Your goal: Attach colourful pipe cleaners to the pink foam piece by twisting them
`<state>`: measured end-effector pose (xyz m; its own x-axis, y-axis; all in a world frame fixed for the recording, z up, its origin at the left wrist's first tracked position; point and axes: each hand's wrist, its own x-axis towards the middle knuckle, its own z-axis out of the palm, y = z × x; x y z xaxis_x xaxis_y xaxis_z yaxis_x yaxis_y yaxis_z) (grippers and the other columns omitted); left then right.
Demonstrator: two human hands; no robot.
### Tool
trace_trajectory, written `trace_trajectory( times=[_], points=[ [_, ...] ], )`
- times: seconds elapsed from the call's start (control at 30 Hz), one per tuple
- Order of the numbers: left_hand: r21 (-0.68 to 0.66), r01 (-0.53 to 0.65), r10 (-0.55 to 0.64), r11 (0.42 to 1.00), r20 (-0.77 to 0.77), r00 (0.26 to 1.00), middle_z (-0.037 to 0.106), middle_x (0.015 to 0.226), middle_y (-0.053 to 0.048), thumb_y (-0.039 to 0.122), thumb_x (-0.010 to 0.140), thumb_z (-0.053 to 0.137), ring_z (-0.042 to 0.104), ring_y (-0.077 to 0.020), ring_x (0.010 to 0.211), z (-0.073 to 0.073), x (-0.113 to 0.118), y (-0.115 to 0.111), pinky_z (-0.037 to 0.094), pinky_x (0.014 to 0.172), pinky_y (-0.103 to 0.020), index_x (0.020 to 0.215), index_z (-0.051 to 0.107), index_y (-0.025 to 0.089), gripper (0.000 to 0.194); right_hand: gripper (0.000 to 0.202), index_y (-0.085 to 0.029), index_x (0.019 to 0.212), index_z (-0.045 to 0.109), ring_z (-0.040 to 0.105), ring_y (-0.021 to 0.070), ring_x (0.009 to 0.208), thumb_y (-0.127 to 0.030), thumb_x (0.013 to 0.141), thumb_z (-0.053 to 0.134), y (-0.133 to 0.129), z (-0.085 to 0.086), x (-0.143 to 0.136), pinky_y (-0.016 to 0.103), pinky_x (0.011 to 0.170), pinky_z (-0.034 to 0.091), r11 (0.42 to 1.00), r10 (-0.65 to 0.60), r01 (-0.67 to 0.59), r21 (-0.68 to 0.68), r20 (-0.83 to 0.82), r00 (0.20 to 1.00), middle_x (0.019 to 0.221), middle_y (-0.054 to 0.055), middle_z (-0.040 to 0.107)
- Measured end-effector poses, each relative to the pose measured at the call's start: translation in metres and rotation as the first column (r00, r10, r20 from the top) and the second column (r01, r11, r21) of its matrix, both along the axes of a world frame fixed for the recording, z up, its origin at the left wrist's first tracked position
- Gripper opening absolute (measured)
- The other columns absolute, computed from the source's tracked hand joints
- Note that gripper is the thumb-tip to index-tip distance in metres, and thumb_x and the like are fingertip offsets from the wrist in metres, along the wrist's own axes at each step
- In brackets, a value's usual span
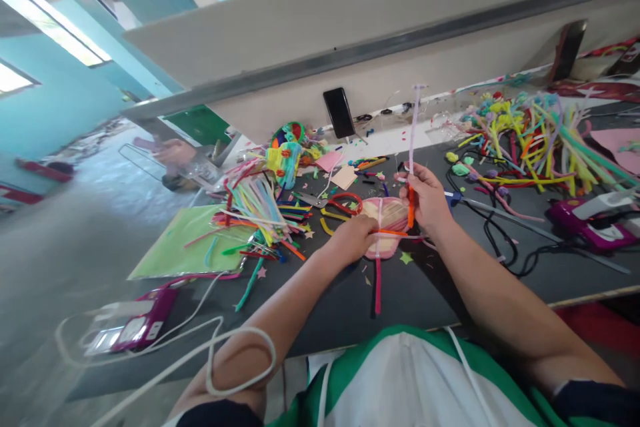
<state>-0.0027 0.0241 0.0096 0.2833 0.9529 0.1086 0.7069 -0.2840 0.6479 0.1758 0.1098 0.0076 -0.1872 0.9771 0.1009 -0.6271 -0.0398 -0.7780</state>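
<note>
A flat, rounded, pink-and-cream striped piece (393, 212) lies on the dark grey table (325, 300) near the centre of the frame, with pale lilac strips crossing its face and a crimson fuzzy stem (378, 290) running down from its lower edge. A short orange fuzzy stem (395, 233) lies across it from the fingers of the left hand (356, 237), which rests on the piece's left side; its fingertips are partly hidden, so whether this grip pinches anything I cannot tell. At the piece's upper right, the right hand (427, 199) has its grip closed around an upright, slender fuzzy length (414, 127), lilac above the fingers and orange below; whether it is one stem or two I cannot tell. Just left of the piece are scissors with orange-red handles (321, 201), and a small green star (406, 257) sits near its lower right. Farther out, a bundle of pastel fuzzy stems (257, 203) partly covers a light green sheet (167, 247) left of centre. A black smartphone (339, 113) leans upright at upper centre, a large multicoloured heap of fuzzy stems (530, 140) fills the upper right, and a purple box (595, 230) sits at the right edge.
</note>
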Motion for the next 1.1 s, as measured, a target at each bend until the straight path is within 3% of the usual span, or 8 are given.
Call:
trace_trajectory(
  times=[0.1,0.23,0.37,0.43,0.6,0.83,1.03,1.1],
  points=[
    [0.031,-0.017,0.016,0.999,0.041,0.999,0.060,0.071,-0.005,0.016,0.071,0.064,0.051,-0.0192,0.072,-0.009,-0.001,-0.001,0.036,0.070,-0.028,0.068,0.065,0.021,0.006,0.034,-0.025,0.101,0.053,0.052,0.0070,0.045,-0.029,0.070,0.069,-0.002,0.000,-0.001,0.018,0.036,0.027,0.999,0.034,-0.034,0.011,0.022,0.999,0.086,-0.001,0.071],
    [0.065,-0.163,0.151,0.985,0.151,0.977,0.058,0.066,-0.002,0.012,0.070,0.063,0.049,-0.0162,0.066,0.002,-0.019,0.008,0.034,0.065,-0.026,0.065,0.064,0.020,0.011,0.032,-0.025,0.094,0.048,0.055,0.0086,0.050,-0.028,0.070,0.069,-0.006,0.001,-0.006,0.017,0.037,0.026,0.997,0.074,-0.074,0.013,0.044,0.996,0.084,-0.001,0.071],
    [0.000,-0.384,0.365,0.923,0.306,0.879,0.056,0.060,0.001,0.018,0.069,0.068,0.046,-0.0113,0.055,0.022,-0.042,0.017,0.032,0.054,-0.023,0.070,0.066,0.019,0.002,0.025,-0.024,0.083,0.047,0.055,0.0091,0.053,-0.024,0.070,0.069,-0.008,0.003,-0.006,0.018,0.041,0.033,0.998,0.057,-0.058,0.037,0.015,0.998,0.082,0.000,0.071],
    [-0.093,-0.426,0.421,0.900,0.440,0.793,0.054,0.057,0.003,0.023,0.071,0.069,0.047,-0.0094,0.048,0.028,-0.049,0.019,0.033,0.049,-0.022,0.074,0.064,0.018,0.008,0.025,-0.024,0.083,0.049,0.056,0.0095,0.056,-0.023,0.070,0.070,-0.006,0.004,-0.004,0.019,0.045,0.038,0.999,0.035,-0.035,0.024,-0.006,0.999,0.081,-0.001,0.070],
    [-0.292,-0.234,0.373,0.927,0.762,0.529,0.061,0.067,0.001,0.032,0.068,0.075,0.048,-0.0060,0.045,0.026,-0.038,0.013,0.032,0.042,-0.019,0.084,0.062,0.017,0.026,0.030,-0.025,0.086,0.051,0.059,0.0104,0.057,-0.025,0.068,0.074,-0.005,0.004,-0.003,0.020,0.045,0.042,0.996,0.066,-0.065,-0.055,0.006,0.998,0.083,-0.003,0.068],
    [-0.213,-0.185,0.281,0.959,0.789,0.546,0.054,0.057,0.002,0.031,0.070,0.077,0.045,-0.0047,0.048,0.014,-0.017,-0.008,0.032,0.046,-0.019,0.076,0.068,0.014,0.020,0.024,-0.023,0.087,0.055,0.052,0.0080,0.048,-0.024,0.071,0.073,-0.019,0.003,-0.015,0.017,0.037,0.029,0.988,0.152,-0.150,-0.045,0.040,0.988,0.067,-0.004,0.061],
    [-0.280,-0.174,0.322,0.944,0.897,0.303,0.059,0.062,0.000,0.030,0.071,0.076,0.046,-0.0049,0.046,0.021,-0.018,-0.009,0.031,0.041,-0.017,0.080,0.068,0.016,0.018,0.026,-0.021,0.083,0.053,0.050,0.0068,0.047,-0.027,0.070,0.074,-0.016,0.002,-0.012,0.016,0.037,0.029,0.998,0.030,-0.030,-0.051,0.002,1.000,0.067,-0.002,0.065],
    [-0.274,-0.172,0.314,0.946,0.907,0.282,0.058,0.062,0.001,0.029,0.072,0.075,0.047,-0.0049,0.047,0.020,-0.019,-0.008,0.032,0.041,-0.016,0.079,0.069,0.017,0.015,0.025,-0.021,0.084,0.053,0.049,0.0065,0.047,-0.026,0.070,0.074,-0.016,0.002,-0.012,0.016,0.038,0.028,0.999,0.011,-0.011,-0.046,0.003,1.000,0.068,-0.003,0.065]
  ],
)
